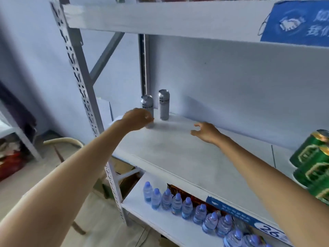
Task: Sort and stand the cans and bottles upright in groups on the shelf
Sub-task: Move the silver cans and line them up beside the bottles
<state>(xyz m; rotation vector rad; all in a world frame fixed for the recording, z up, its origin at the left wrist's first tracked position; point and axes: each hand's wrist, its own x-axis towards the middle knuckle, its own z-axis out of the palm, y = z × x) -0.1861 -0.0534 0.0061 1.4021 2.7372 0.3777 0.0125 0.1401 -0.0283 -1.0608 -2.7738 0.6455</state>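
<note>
- The big white shelf (178, 157) in front of me is mostly bare. It sits in a grey metal rack with a holed post (83, 97) on the left.
- A blue sign (293, 22) hangs on the shelf board above, at the right. It has a white picture of two shaking hands and white writing I cannot read.
- A row of small water bottles (187, 205) with blue caps stands upright on the shelf below. Their labels are too blurry to read.
- Green cans (311, 161) with gold marks are stacked at the far right edge. I cannot make out the brand.
- A blue price strip (249, 220) sits on the front edge of my shelf. It shows a big "26"; the small writing is too blurry.
- My left hand (138, 119) reaches to the back left corner. Its fingers curl in front of the near silver can (147, 104). I cannot tell if they are squeezing it.
- My right hand (206, 131) floats over the bare shelf with its fingers spread and bent, holding nothing.
- The near silver can stands upright, with a dark band of tiny print.
- The far silver can (164, 105) stands upright just beside it, against the back wall. It has the same dark band, too small to read.
</note>
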